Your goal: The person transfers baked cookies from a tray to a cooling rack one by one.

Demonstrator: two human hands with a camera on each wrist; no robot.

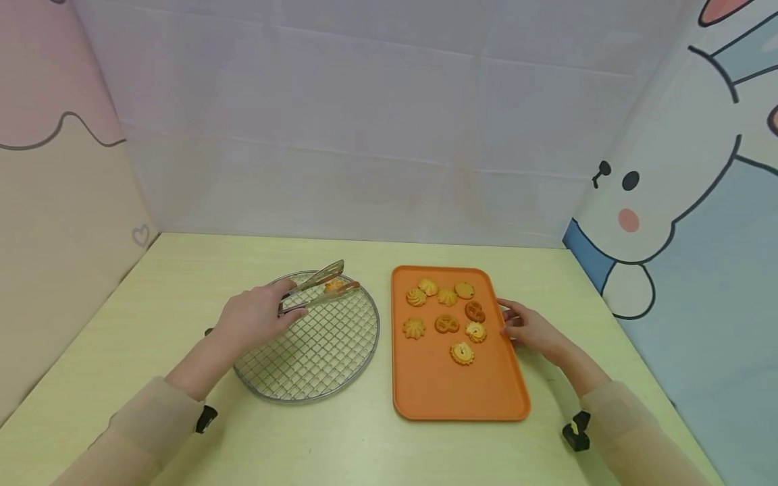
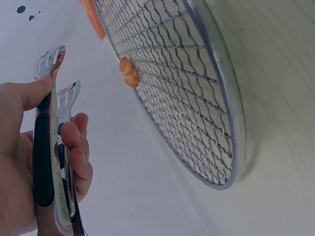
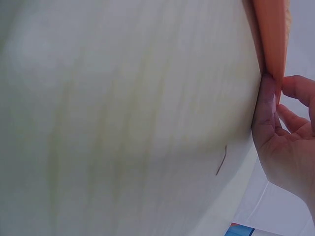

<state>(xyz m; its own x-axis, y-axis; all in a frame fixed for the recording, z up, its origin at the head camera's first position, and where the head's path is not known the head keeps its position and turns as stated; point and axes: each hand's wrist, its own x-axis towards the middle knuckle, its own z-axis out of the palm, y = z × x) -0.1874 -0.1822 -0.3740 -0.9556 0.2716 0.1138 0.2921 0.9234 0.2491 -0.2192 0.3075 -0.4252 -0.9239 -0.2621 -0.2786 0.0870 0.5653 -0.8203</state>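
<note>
My left hand (image 1: 252, 316) grips metal tongs (image 1: 322, 275) over the far part of a round wire rack (image 1: 310, 364). Dark grip pads line the arms of the tongs, whose slotted tips stand apart with nothing between them in the left wrist view. One golden cookie (image 2: 129, 72) lies on the rack near its rim, partly behind the tongs in the head view. At the right edge of an orange tray (image 1: 456, 391), my right hand (image 1: 535, 331) pinches the rim between thumb and fingers. Several cookies (image 1: 462, 353) lie on the tray, two of them pretzel-shaped (image 1: 446, 323).
Rack and tray stand side by side on a pale yellow table (image 1: 383, 445), with a narrow gap between them. A white wall (image 1: 365, 135) closes off the back. Printed panels rise on both sides, the right one with a rabbit drawing (image 1: 656, 202).
</note>
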